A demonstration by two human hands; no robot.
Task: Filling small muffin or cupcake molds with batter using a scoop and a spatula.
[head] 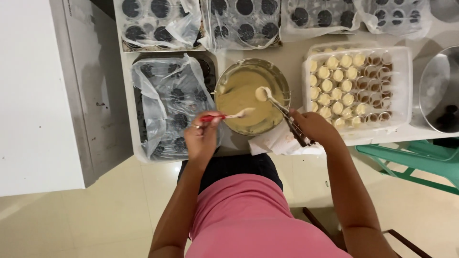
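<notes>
The bowl (pixel 252 95) of pale batter sits at 12 o'clock from the person, just beyond both hands and midway between them. The right hand (pixel 313 126) is closed around the handles of a scoop (pixel 279 107), whose long axis runs from the hand at 4 o'clock up to its batter-filled head at 10 o'clock, over the middle of the bowl. The left hand (pixel 203 136) is closed on the red handle of a spatula (pixel 227 115); this lies almost level, pointing toward 3 o'clock, its blade over the bowl's near rim and close beneath the scoop's shaft. Both hands are about equally near the bowl; the scoop's head reaches farther in.

At 2 o'clock from the bowl stands a clear box (pixel 404 86) of small cups, the left ones filled with batter, the right ones brown and seemingly unfilled. It is nearer the right hand. At 9 o'clock lies a dark baking tray (pixel 169 102) wrapped in clear plastic, just beside the left hand. More wrapped trays (pixel 160 21) line the far edge.

All rest on a white table (pixel 291 57). A metal pan (pixel 440 93) sits at the right edge, a green chair (pixel 411 160) below it, and a pale tiled floor (pixel 95 215) underneath.
</notes>
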